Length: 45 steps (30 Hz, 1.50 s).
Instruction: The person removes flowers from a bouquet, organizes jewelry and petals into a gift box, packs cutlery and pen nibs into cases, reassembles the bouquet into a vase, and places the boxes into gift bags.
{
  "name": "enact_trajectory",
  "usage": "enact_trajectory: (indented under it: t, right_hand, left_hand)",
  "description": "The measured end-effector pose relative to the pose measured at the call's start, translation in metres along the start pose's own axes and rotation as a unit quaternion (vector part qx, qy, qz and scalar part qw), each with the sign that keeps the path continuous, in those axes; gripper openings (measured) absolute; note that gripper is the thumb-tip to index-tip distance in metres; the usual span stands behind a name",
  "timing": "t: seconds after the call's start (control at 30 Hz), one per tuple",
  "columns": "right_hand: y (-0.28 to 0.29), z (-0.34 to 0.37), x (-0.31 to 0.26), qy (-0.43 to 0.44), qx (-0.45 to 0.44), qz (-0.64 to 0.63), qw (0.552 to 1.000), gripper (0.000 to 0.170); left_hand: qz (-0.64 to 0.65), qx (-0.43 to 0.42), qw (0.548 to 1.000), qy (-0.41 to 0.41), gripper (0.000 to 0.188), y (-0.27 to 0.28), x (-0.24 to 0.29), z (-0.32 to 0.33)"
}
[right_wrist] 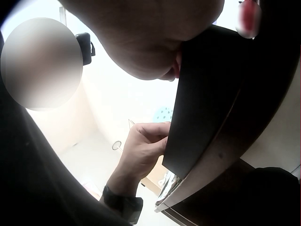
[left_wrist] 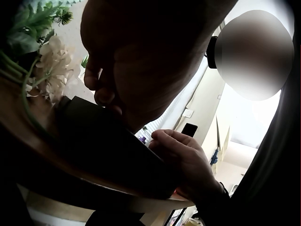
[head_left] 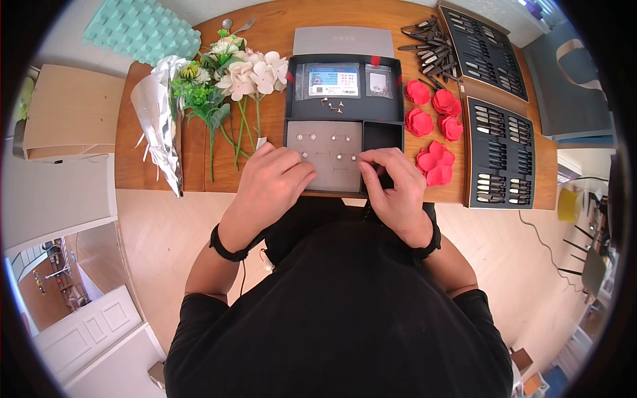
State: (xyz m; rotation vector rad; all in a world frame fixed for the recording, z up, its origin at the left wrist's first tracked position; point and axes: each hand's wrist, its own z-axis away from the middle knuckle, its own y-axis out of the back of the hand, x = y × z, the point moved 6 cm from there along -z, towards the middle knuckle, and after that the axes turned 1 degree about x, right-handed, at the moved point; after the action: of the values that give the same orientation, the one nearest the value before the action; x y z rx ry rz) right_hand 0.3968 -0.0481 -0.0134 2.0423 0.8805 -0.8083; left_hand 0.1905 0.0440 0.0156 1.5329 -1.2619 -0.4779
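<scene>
Table edge point(head_left: 219, 188) runs just beside black box point(head_left: 383, 134).

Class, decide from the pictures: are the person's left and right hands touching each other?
Apart. The head view shows a clear gap: the grey insert is visible between the left hand and the right hand.

Desk point(head_left: 265, 26): brown wood. At left, crumpled foil point(head_left: 157, 96). Next to it, pale blooms point(head_left: 265, 74) on green stems; behind these, spoon point(head_left: 227, 24) and fork point(head_left: 246, 25). Middle: open black box point(head_left: 381, 137), grey panel point(head_left: 342, 41) at its back. Right of box: five red flowers point(head_left: 436, 162), dark pile point(head_left: 434, 52) behind. Far right, two black trays point(head_left: 505, 151).
</scene>
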Motion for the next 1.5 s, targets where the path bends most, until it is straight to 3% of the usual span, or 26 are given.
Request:
enact_trajectory:
  t: [0.5,1.5]
  right_hand:
    - [0.000,-0.001,-0.001,0.001,0.003,0.003,1.000,0.015]
    - [-0.001,0.001,0.000,0.000,0.000,0.004,1.000,0.016]
  left_hand:
    - [0.021,0.033,0.999,0.014,0.021,0.016,-0.008,0.003]
    - [0.055,-0.007,0.998,0.006,0.016,0.001,-0.010,0.000]
